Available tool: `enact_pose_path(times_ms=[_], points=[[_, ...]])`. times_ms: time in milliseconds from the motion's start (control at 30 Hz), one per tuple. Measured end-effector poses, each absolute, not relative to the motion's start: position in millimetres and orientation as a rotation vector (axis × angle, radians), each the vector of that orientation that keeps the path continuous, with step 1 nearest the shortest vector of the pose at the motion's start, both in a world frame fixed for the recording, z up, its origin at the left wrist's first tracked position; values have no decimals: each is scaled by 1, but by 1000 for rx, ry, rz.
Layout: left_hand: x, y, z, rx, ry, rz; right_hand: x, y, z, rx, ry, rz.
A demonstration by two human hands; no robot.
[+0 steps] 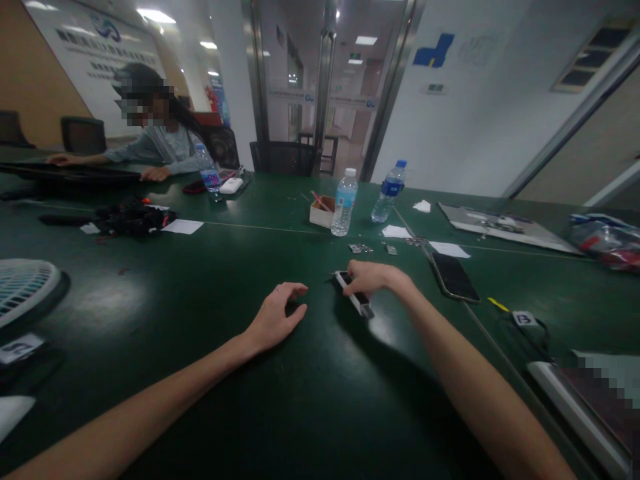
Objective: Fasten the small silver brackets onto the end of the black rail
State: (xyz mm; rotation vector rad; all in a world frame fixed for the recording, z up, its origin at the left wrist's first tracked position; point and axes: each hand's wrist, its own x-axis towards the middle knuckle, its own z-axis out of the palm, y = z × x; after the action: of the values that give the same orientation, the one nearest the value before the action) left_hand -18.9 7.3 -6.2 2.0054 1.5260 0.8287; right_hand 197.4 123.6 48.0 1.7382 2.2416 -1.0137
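My right hand [370, 277] grips a narrow black-and-white device [358, 301] from above, its fingers bent over the middle. The device lies slantwise on or just above the green table, and a greyish metal piece shows at its near end. I cannot make out exactly what kind of tool it is, as my fingers hide part of it. To the left, my left hand [275, 317] rests by the table with thumb and fingers apart, holding nothing. Small metal pieces [361, 249] lie just beyond my right hand, close to another metal piece [390, 249].
Behind these stand a clear water bottle [344, 207], a second bottle [389, 193] and a small box [321, 213]. A phone [454, 275] lies to the right. At far left are a white fan [27, 287] and a black bundle [131, 217]. A person [167, 143] sits across.
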Motion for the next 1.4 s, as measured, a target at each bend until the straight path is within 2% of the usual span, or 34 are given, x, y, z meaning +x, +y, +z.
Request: enact_pose_path(times_ms=[167, 267, 333, 400, 500, 533, 700, 967, 1200, 1400], points=[[-16, 8, -7, 2062, 1515, 774, 156, 68, 71, 1277, 2115, -1065], [-15, 8, -4, 2187, 1342, 624, 165, 75, 80, 1157, 2115, -1164], [-16, 7, -2, 2258, 1236, 576, 186, 101, 75, 1347, 2305, -1049], [-17, 6, -1, 2319, 1121, 549, 213, 138, 58, 1733, 2467, -693], [-18, 4, -1, 2384, 983, 503, 256, 189, 16, 2365, 2399, -191], [-18, 4, -2, 2401, 965, 492, 267, 202, 1, 2466, 2381, -121], [-16, 4, -2, 2461, 935, 474, 288, 242, -48, 2355, 2525, -274], [-16, 4, -4, 2478, 952, 480, 247, 250, -51, 1824, 2878, -368], [-16, 5, -3, 2479, 942, 481, 231, 191, -53, 1535, 3062, -332], [-16, 5, -4, 2469, 940, 476, 225, 97, -50, 1423, 3138, -494]])
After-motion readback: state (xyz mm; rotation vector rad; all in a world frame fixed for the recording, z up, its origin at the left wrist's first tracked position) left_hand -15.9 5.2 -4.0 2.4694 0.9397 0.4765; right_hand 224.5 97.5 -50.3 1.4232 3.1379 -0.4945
